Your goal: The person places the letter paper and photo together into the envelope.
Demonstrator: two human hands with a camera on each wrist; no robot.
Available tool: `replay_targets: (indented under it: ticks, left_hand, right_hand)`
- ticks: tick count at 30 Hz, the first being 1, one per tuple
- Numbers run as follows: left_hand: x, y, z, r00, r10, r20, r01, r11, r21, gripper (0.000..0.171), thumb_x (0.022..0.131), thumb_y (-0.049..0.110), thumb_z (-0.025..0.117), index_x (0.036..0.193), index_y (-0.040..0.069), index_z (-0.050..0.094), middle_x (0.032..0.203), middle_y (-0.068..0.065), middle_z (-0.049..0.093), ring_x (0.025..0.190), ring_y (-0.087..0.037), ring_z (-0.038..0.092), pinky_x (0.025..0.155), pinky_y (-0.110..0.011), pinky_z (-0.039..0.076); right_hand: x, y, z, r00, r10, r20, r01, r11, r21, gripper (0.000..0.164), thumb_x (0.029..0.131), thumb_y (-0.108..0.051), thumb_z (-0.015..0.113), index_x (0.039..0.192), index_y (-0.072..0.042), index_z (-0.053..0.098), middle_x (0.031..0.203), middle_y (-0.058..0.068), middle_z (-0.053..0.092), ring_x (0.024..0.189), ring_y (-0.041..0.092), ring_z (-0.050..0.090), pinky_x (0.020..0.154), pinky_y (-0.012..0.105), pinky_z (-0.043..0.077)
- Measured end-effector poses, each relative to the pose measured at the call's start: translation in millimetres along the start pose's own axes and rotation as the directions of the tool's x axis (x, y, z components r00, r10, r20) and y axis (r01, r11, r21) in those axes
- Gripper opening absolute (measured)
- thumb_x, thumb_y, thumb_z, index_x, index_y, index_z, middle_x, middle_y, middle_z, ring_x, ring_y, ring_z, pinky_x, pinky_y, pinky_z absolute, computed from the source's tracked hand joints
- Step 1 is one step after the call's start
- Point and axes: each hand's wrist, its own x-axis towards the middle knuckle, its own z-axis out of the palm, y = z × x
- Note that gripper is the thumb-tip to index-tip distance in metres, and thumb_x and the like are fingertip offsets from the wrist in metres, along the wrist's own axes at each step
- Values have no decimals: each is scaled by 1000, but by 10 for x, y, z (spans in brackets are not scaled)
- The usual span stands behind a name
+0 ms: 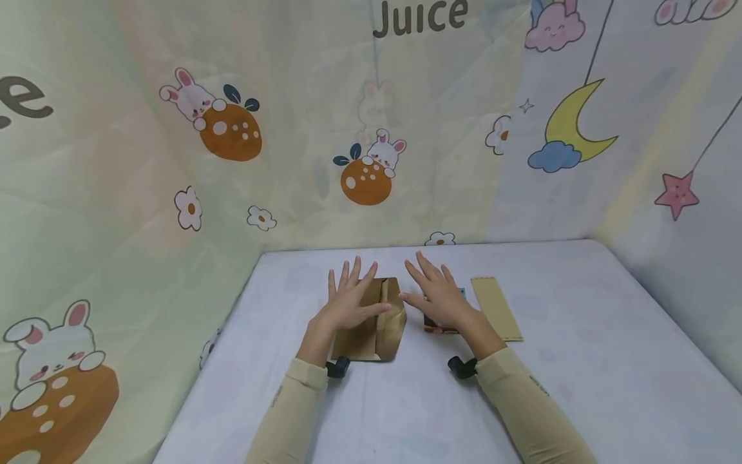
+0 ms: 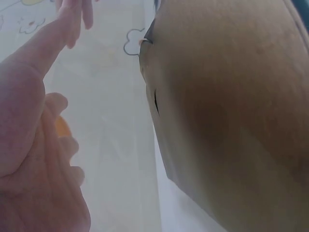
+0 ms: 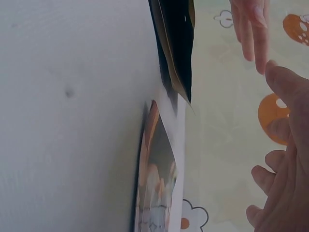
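My left hand (image 1: 348, 306) is held over a brown kraft paper envelope or bag (image 1: 393, 332), fingers spread and nothing in them. In the left wrist view the brown paper (image 2: 231, 96) fills the right side, with the palm (image 2: 29, 121) apart from it. My right hand (image 1: 437, 299), also spread and empty, hovers above a small flat item with a printed picture (image 1: 431, 327), partly hidden beneath it. The right wrist view shows that item's glossy printed face (image 3: 157, 188) next to the dark opening of the paper envelope (image 3: 178, 43).
A tan cardboard strip (image 1: 497, 309) lies to the right of the right hand on the white-covered table (image 1: 382, 412). Behind and at both sides hangs a curtain (image 1: 301, 129) printed with rabbits and flowers. Dark wrist mounts (image 1: 462, 368) sit at the cuffs.
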Motion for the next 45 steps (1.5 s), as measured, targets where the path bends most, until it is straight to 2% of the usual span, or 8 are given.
replay_targets:
  ticks: [9,17,22,26,32,35,41,45]
  left_hand:
    - [-23,-42,-45,1000,3,21,-4,1000,15,100,91,81,52,167,35,5,173,-7,-16,159,-35,-19,121,-65,-17]
    - [-30,-98,-66,1000,4,25,-4,1000,-4,103,90,79,57,167,33,8,174,-9,-12,160,-36,-16,122,-65,-16]
    - [-45,-151,-68,997,24,73,-21,999,-42,106,87,68,72,167,35,12,175,-11,-9,161,-40,-13,122,-67,-13]
    - [-71,-177,-68,979,45,199,-22,993,-115,119,76,57,89,167,35,15,176,-14,-5,160,-44,-10,120,-72,-9]
    - [-105,-168,-52,930,19,367,44,986,-161,130,66,52,97,167,36,17,176,-16,-7,159,-46,-11,119,-76,-3]
    - [-135,-156,-45,916,-17,402,87,984,-157,129,64,50,98,165,40,19,176,-12,-8,160,-44,-10,119,-76,4]
    - [-153,-146,-26,906,-58,419,138,977,-164,127,62,46,100,164,44,24,177,-8,-6,162,-39,-5,114,-75,27]
    - [-164,-131,-25,905,-70,420,148,977,-156,126,61,44,101,163,45,26,177,-9,-5,162,-37,-5,116,-73,27]
  right_hand:
    - [7,-34,85,999,-30,15,30,999,-17,82,103,-63,49,167,-20,21,176,14,10,161,34,18,125,67,8]
    - [29,-103,127,999,-30,32,32,998,-49,82,103,-63,50,166,-19,23,175,14,12,160,34,20,125,66,9]
    - [14,-147,126,995,-31,92,33,999,-16,81,103,-60,53,166,-19,23,175,15,12,159,36,22,125,65,11]
    - [1,-166,123,989,-55,134,52,998,26,81,103,-56,57,166,-17,25,174,16,13,159,36,25,126,64,12]
    - [5,-175,167,984,-63,164,60,998,23,82,102,-53,60,166,-15,25,174,16,14,158,36,28,125,65,15]
    - [-4,-179,180,980,-71,189,66,997,31,83,101,-52,62,165,-14,25,174,16,14,157,37,27,125,65,15]
    - [-21,-191,192,967,-92,237,84,996,44,86,99,-54,65,166,-15,25,174,15,14,159,36,24,125,65,11]
    - [-22,-196,220,958,-77,276,64,996,57,86,98,-49,69,165,-13,28,174,14,16,159,35,23,126,65,9]
